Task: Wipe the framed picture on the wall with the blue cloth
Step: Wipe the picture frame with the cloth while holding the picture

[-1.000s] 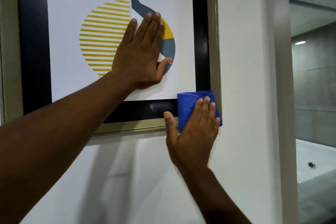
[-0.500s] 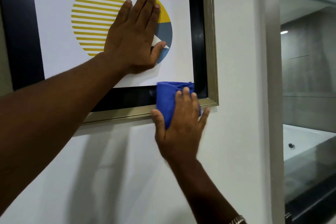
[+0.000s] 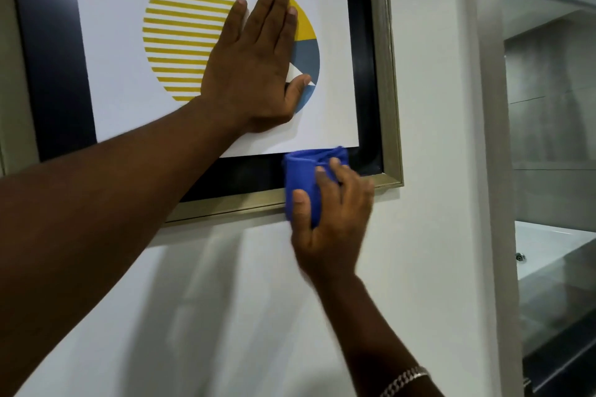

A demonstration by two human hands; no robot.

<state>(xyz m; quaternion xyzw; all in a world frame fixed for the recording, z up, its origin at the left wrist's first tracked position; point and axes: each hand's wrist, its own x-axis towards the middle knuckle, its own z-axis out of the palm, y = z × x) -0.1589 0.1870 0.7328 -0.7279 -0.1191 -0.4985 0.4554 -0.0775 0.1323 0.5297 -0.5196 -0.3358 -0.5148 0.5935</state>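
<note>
The framed picture hangs flat against a white wall, its glass facing the camera; only the lower right part is in view, so which side is longer cannot be told. Its bottom edge runs across the view, rising a little toward the right, and the right edge stands nearly upright. A pale metallic moulding surrounds a black border, and inside that is a white print of a round fruit shape in yellow stripes, solid yellow and grey-blue.

The left hand lies open and flat on the glass over the right half of the fruit, fingers together pointing up, thumb spread to the right.

The right hand grips the blue cloth, bunched into a thick pad, and presses it on the bottom of the frame near the right corner. The cloth covers the black border and the metallic moulding, its top edge touching the white print; thumb on the left, fingers curled over the right side. This hand is slightly blurred. A chain bracelet sits on the right wrist.
</note>
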